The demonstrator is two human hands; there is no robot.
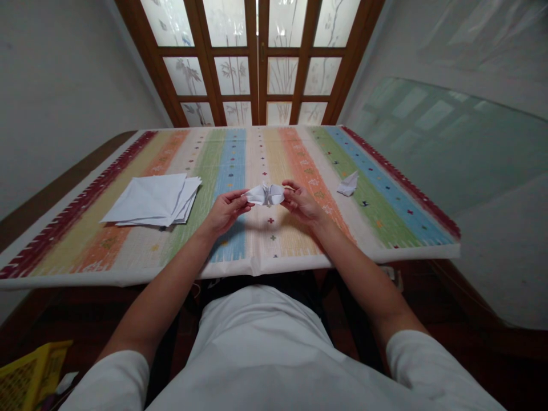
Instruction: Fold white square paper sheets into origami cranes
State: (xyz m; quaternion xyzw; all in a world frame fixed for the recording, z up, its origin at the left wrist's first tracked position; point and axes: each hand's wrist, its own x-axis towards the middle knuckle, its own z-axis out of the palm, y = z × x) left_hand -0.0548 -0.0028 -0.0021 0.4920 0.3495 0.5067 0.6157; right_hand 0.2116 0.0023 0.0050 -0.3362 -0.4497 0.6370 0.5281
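A small folded white paper piece [266, 195], with a raised point in its middle, is stretched between my two hands above the table. My left hand [225, 211] pinches its left end between thumb and fingers. At its right end, my right hand [302, 203] grips the paper the same way, thumb and fingertips closed on the edge. To the left of my left hand lies a stack of white paper sheets [148, 200], creased and slightly fanned. Another folded white paper piece [348, 184], pointed at the top, rests on the table to the right of my right hand.
A striped, colourful tablecloth [209, 154] covers the table, its white front edge [257, 266] near my body. Wooden doors with glass panes [257, 68] stand behind. A pale glass-like sheet [449, 137] is at the right wall. On the floor at lower left is a yellow basket [32, 374].
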